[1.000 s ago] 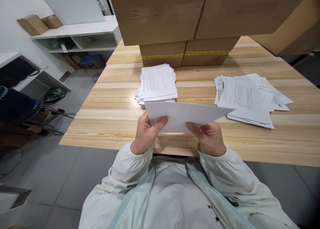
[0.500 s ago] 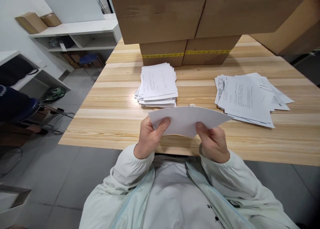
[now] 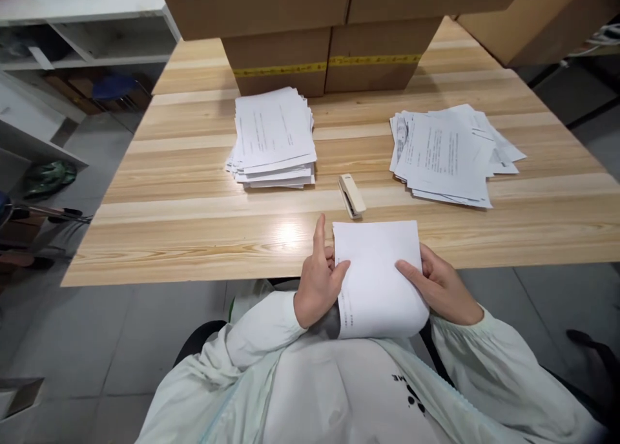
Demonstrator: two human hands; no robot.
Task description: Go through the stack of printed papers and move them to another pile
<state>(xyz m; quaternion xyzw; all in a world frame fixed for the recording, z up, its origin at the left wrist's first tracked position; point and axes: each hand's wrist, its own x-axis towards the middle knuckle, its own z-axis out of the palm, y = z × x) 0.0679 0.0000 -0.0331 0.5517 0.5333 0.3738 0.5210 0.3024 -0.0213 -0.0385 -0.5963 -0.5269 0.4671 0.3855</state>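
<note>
Both hands clamp a white printed paper sheet (image 3: 375, 279) at the near edge of the light striped wooden table (image 3: 194, 192), its lower end curling over the edge: left hand (image 3: 317, 285) pinching the left edge, index finger raised, right hand (image 3: 440, 287) gripping the right edge. Beige stapler (image 3: 351, 195) lies just beyond the sheet, between a neat white paper stack (image 3: 274, 137) and a looser spread pile of printed sheets (image 3: 448, 153). Brown cardboard boxes (image 3: 320, 59) behind.

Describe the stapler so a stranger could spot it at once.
Start at the wooden table with two paper stacks. The stapler lies between them, just beyond the sheets held in both hands. It is the only small cream-coloured bar there; everything else nearby is flat paper.
</note>
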